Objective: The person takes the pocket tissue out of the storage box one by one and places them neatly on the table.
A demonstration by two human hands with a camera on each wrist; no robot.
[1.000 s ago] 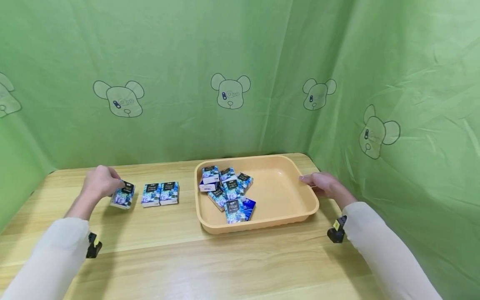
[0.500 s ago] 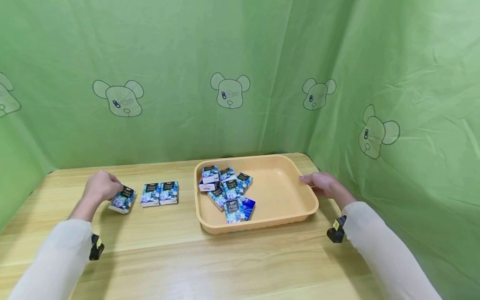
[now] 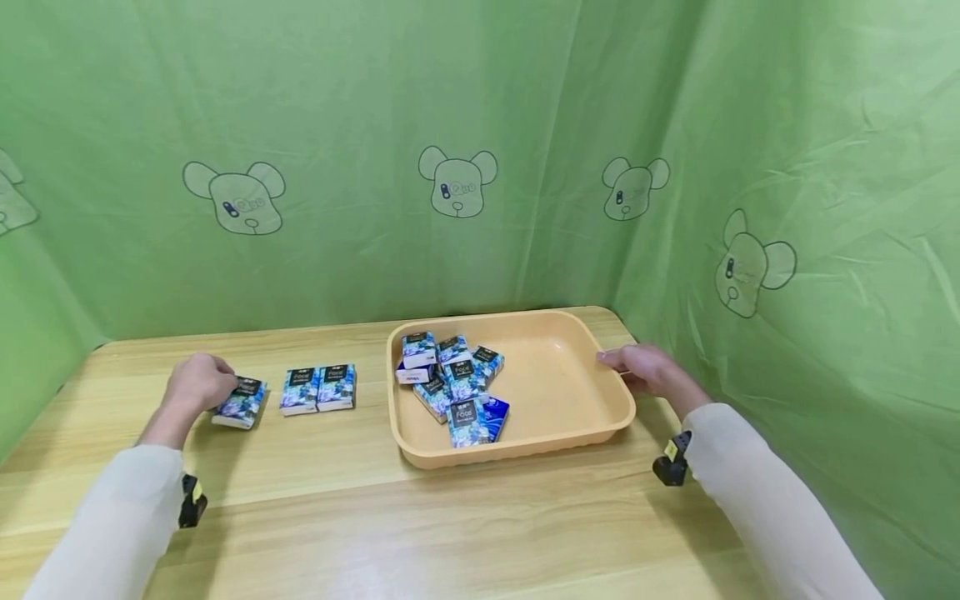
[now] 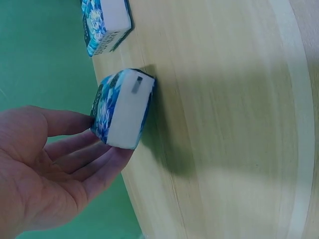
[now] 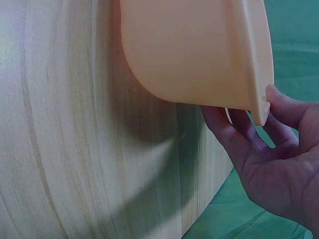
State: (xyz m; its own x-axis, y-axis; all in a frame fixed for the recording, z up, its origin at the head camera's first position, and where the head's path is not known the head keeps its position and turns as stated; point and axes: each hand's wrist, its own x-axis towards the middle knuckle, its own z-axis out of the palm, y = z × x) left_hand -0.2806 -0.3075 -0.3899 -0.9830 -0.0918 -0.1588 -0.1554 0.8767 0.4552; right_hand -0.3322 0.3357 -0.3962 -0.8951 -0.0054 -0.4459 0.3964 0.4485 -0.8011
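Note:
My left hand (image 3: 197, 385) pinches a small blue floral tissue pack (image 3: 242, 405) at the table's left side. In the left wrist view the thumb lies on one face of that pack and the fingers are under the opposite side. Two similar tissue packs (image 3: 318, 389) lie side by side just to its right. My right hand (image 3: 654, 371) grips the right rim of a pale orange tray (image 3: 517, 450), thumb over the rim and fingers beneath in the right wrist view. Several tissue packs (image 3: 463, 379) are heaped in the tray's left half, some overlapping.
The wooden table (image 3: 375, 517) runs up to a green curtain (image 3: 337, 267) printed with bear heads at the back. The curtain also hangs close by on the right. A small black camera (image 3: 192, 502) is on the left wrist and another camera (image 3: 672, 460) on the right.
The left hand has lowered the tissue pack and shifted it slightly toward the table's front and left, tilting it flatter. The right hand and the tray have stayed in place.

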